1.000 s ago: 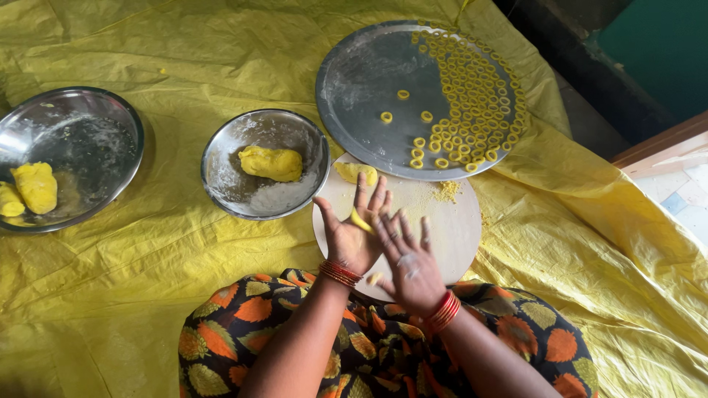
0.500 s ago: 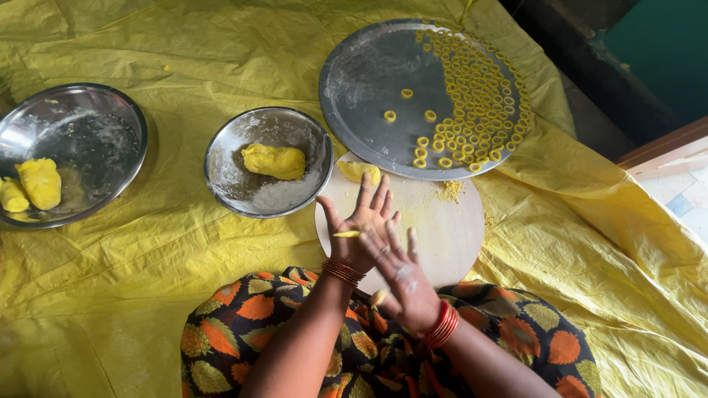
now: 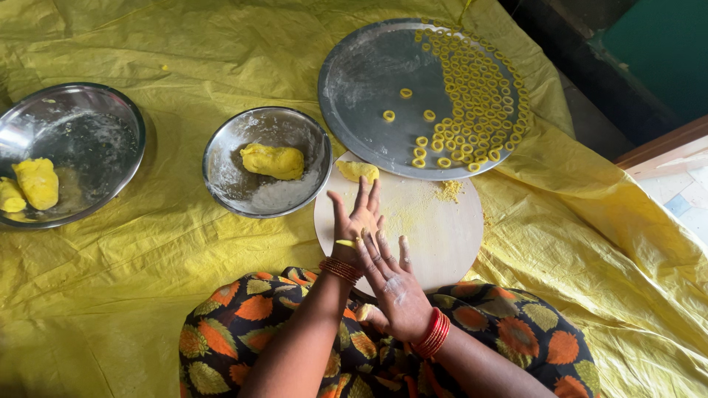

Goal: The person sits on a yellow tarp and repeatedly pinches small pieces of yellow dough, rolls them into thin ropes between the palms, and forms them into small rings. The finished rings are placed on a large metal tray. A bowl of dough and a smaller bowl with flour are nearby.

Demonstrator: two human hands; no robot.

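Observation:
My left hand (image 3: 357, 221) and my right hand (image 3: 394, 284) are pressed flat palm to palm over a round pale wooden board (image 3: 442, 228). A thin strip of yellow dough (image 3: 345, 242) pokes out between them. Both wrists wear red bangles. A small yellow dough lump (image 3: 357, 171) lies at the board's far edge, with yellow crumbs (image 3: 448, 190) beside it. Beyond the board a large steel plate (image 3: 369, 81) carries several small yellow dough rings (image 3: 479, 96) along its right side.
A steel bowl (image 3: 228, 180) left of the board holds a yellow dough lump (image 3: 273, 161). A bigger steel bowl (image 3: 88, 140) at far left holds more dough pieces (image 3: 35, 183). Everything rests on a yellow plastic sheet (image 3: 147, 44). My lap has patterned orange and black cloth (image 3: 243, 324).
My right hand has slid back toward me along the left palm, and a thin strip of dough now sticks out between the hands. The camera has shifted slightly.

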